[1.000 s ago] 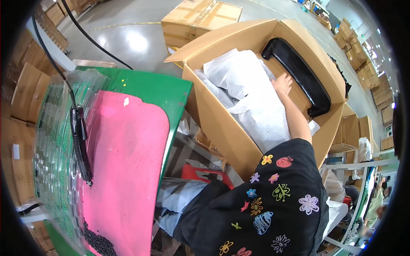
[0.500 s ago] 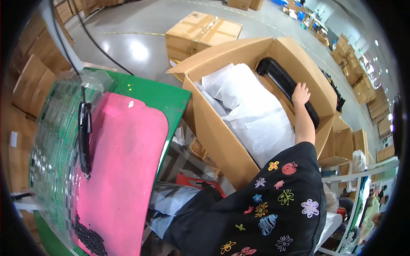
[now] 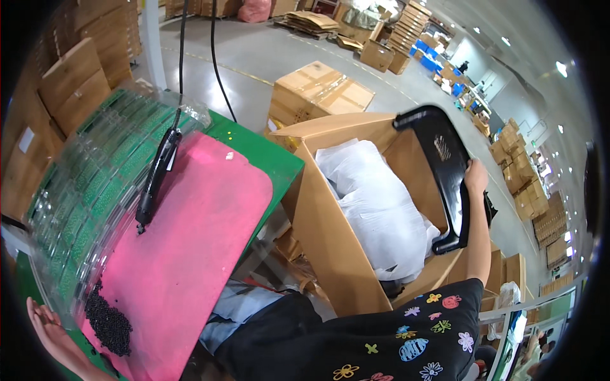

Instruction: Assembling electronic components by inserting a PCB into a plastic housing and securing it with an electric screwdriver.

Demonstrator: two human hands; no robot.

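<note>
My right hand (image 3: 475, 176) is closed on the outer edge of a glossy black plastic part (image 3: 450, 174), long and bent at both ends. The part is tilted up over the right side of an open cardboard box (image 3: 337, 241). White wrapped items (image 3: 381, 203) lie inside that box. At the lower left, my left hand (image 3: 49, 327) is open with its palm turned up and holds nothing. Nearest to it is a pile of small black screw-like pieces (image 3: 109, 322) on a pink mat (image 3: 210, 222). A black electric screwdriver (image 3: 157, 178) hangs above the mat.
The mat lies on a green table (image 3: 289, 171), with clear plastic trays (image 3: 82, 171) stacked along its left. A taped carton (image 3: 318, 92) stands on the floor behind the open box. More cartons (image 3: 515, 171) are piled at the far right. Black cables (image 3: 215, 63) hang down over the table.
My right hand has lifted the black plastic part from inside the box up over its right side. My left hand has come into view at the lower left. The view has shifted.
</note>
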